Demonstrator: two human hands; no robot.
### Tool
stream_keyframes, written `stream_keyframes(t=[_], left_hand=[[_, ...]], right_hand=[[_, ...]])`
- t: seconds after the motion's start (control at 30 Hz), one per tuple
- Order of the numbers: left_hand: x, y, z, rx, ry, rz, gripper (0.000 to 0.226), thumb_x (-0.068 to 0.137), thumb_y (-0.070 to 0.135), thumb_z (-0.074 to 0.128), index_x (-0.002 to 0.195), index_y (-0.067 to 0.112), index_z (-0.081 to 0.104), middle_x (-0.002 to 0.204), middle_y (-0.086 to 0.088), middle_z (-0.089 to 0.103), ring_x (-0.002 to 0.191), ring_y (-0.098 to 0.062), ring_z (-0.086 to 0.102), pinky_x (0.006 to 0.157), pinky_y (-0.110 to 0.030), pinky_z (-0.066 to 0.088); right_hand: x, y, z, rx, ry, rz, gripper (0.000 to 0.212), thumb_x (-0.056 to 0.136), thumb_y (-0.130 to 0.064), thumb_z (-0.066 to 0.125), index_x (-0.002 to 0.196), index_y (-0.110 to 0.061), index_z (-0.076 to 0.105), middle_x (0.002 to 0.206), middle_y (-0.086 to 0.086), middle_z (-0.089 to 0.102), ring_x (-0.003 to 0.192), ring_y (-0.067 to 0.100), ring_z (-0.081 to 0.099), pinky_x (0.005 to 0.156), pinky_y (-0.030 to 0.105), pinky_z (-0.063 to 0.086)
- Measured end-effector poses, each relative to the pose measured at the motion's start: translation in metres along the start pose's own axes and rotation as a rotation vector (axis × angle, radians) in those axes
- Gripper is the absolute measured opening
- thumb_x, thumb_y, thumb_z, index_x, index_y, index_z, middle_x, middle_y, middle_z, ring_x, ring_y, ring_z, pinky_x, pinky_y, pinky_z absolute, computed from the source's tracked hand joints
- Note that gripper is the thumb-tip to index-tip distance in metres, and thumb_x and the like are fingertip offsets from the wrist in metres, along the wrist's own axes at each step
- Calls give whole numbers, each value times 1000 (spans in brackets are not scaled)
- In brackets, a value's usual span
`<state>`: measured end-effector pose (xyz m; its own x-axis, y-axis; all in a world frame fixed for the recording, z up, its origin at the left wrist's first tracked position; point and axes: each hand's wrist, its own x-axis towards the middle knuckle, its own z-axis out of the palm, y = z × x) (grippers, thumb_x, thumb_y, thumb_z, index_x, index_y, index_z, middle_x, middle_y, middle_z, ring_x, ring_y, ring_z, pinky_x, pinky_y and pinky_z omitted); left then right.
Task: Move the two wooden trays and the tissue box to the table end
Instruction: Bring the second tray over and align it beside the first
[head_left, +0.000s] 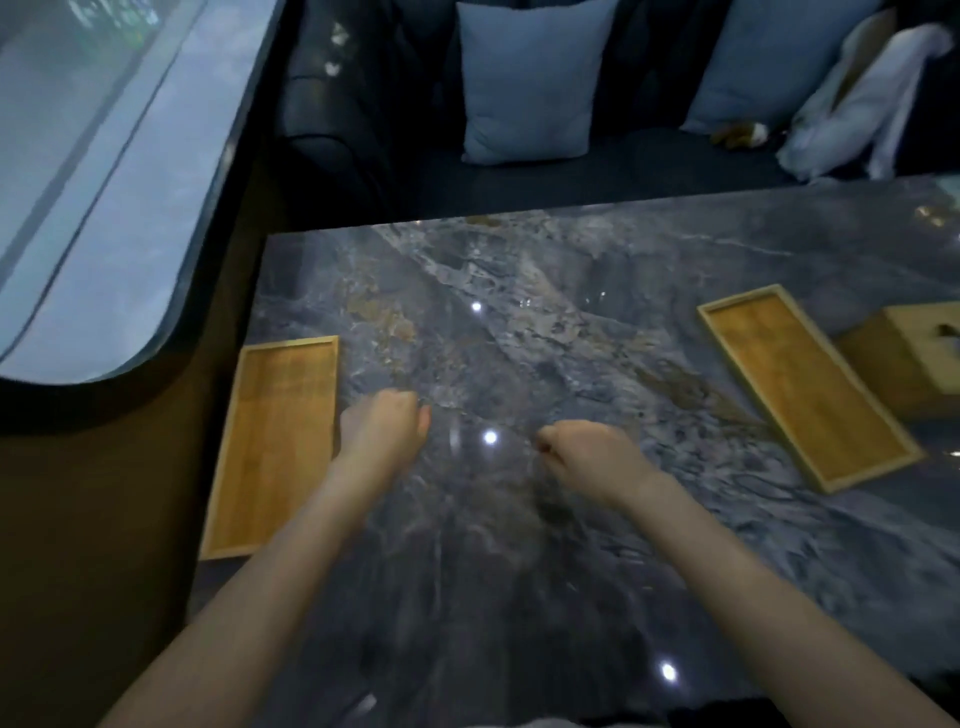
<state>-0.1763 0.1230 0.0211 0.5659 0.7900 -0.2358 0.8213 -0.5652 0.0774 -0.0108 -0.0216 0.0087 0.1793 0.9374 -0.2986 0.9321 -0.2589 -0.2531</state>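
Note:
One shallow wooden tray (278, 441) lies along the left end of the dark marble table (545, 322), its long side parallel to the table's left edge. A second wooden tray (805, 384) lies at an angle on the right side. Just right of it stands a wooden tissue box (906, 353), partly cut off by the frame edge. My left hand (384, 423) hovers over the table beside the left tray's right rim, fingers curled, holding nothing. My right hand (592, 449) is over the table's middle, also curled into a loose fist and empty.
A dark sofa (597, 176) runs along the far side of the table with two light blue cushions (530, 83) and a white cloth (862, 98). A curved window ledge (104, 208) sits to the left. Ceiling lights reflect off the glossy tabletop.

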Motion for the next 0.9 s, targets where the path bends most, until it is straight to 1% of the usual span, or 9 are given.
stream_keyframes(t=[0.17,0.3,0.37,0.47,0.57,0.63,0.73,0.83,0.9], left_hand=[[9,108,-7,-30,-39,94,40,94,35,36,103,5,61,116,-19,62,110,-36,57,86,-40,46],[10,191,3,-93,5,177,41,93,35,37,98,3,62,111,-20,64,106,-37,59,84,-41,48],[12,229,9,-155,19,221,38,93,34,38,98,3,60,111,-20,63,107,-36,57,84,-41,47],[15,280,24,-249,51,310,34,93,29,41,111,3,53,115,-20,57,113,-35,50,89,-43,43],[17,325,44,-342,65,354,42,92,26,41,123,-2,44,121,-22,51,116,-36,46,93,-45,42],[16,350,58,-378,36,350,49,91,28,35,129,-4,39,125,-22,48,118,-37,44,96,-44,40],[13,382,76,-418,-73,309,49,94,22,39,135,-3,30,130,-19,43,121,-33,40,99,-39,38],[14,404,90,-435,-147,247,37,94,26,42,122,2,41,120,-16,46,112,-31,45,91,-36,41],[18,413,98,-485,-176,149,37,93,27,45,118,0,43,118,-17,46,111,-33,45,90,-37,41]], right_hand=[[-49,98,-23,52,88,167,22,89,-25,41,94,-11,57,104,18,67,97,35,62,76,43,49],[-85,172,-33,33,126,296,24,91,-23,41,100,-7,58,102,15,64,97,33,59,75,41,51],[-103,203,-34,34,199,364,24,92,-22,43,103,-6,58,103,15,62,99,33,57,75,41,49],[-129,242,-27,10,365,437,22,87,-15,50,104,-5,60,101,16,65,99,36,57,78,42,49],[-150,277,-12,46,446,549,24,84,-9,55,107,-3,60,103,17,65,100,36,57,79,43,50],[-159,296,-2,99,441,638,29,86,-10,53,114,-2,56,111,17,62,107,35,53,85,45,49],[-167,319,10,173,417,724,36,87,-13,52,122,-2,49,121,18,56,115,34,47,92,44,46],[-167,338,17,215,365,753,42,90,-16,48,128,-2,43,128,19,51,121,34,42,97,44,41],[-163,348,18,260,323,763,43,92,-19,44,132,-2,40,132,18,48,124,33,39,100,44,39]])
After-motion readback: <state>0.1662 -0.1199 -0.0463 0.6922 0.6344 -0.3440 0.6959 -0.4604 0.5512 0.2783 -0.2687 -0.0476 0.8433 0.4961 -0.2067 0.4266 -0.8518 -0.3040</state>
